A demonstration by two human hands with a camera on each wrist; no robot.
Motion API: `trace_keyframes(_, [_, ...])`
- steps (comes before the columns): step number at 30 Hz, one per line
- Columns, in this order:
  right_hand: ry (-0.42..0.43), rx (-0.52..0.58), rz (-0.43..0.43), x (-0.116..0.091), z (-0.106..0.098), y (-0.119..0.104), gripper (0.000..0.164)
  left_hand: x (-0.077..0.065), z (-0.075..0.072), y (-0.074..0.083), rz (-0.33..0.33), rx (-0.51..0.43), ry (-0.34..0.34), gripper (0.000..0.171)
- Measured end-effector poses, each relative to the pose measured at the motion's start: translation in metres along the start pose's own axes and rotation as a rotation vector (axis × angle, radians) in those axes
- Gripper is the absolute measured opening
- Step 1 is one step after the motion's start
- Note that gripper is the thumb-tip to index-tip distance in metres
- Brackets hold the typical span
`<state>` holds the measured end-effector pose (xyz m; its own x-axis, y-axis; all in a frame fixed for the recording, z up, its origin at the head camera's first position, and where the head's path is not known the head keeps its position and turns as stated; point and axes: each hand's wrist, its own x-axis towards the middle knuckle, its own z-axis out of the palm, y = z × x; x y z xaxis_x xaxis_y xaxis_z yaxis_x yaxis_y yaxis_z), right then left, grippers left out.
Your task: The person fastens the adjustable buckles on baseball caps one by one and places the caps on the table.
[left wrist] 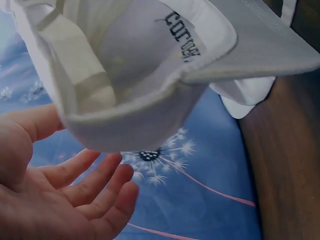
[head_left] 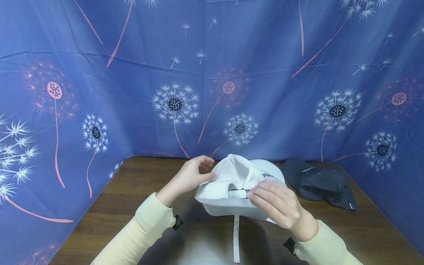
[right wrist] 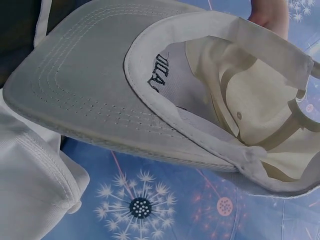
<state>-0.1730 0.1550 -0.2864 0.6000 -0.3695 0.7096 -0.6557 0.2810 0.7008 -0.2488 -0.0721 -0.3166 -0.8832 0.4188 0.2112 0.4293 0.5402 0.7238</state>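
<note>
A white baseball cap (head_left: pixel 228 171) is held up above the table, its back opening facing me and its grey-white brim underside (right wrist: pixel 90 65) showing in the right wrist view. Dark stitched letters (left wrist: pixel 181 35) show inside the crown. My right hand (head_left: pixel 279 204) pinches the end of the cap's back strap (head_left: pixel 236 194) between thumb and fingers. On the other side, my left hand (head_left: pixel 187 176) has its thumb against the crown, while its relaxed fingers (left wrist: pixel 90 185) spread beside the cap in the left wrist view.
Behind the held cap is a second white cap (head_left: pixel 273 167) with dark lettering. A dark cap (head_left: pixel 322 182) lies at the right of the brown wooden table (head_left: pixel 109 221). A narrow white strip (head_left: pixel 236 239) runs toward the near edge. Blue dandelion-print cloth (head_left: pixel 205 48) encloses the back and sides.
</note>
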Motion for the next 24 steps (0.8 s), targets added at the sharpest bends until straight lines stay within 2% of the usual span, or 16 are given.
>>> trace_keyframes(5, [0.006, 0.003, -0.02, -0.003, 0.0, -0.001, 0.019, 0.006, 0.004, -0.011, -0.012, -0.046, -0.079, 0.044])
trace_keyframes(10, [0.0, 0.015, -0.022, -0.006, -0.001, -0.002, 0.018, 0.01, 0.01, -0.019, 0.022, -0.103, -0.107, 0.04])
trace_keyframes(15, [-0.002, 0.019, -0.025, -0.008, -0.001, -0.002, 0.018, 0.012, 0.014, -0.024, 0.066, -0.108, -0.076, 0.033])
trace_keyframes(24, [0.012, 0.018, -0.04, -0.006, 0.001, -0.001, 0.019, 0.012, 0.015, -0.023, 0.143, -0.035, -0.003, 0.022])
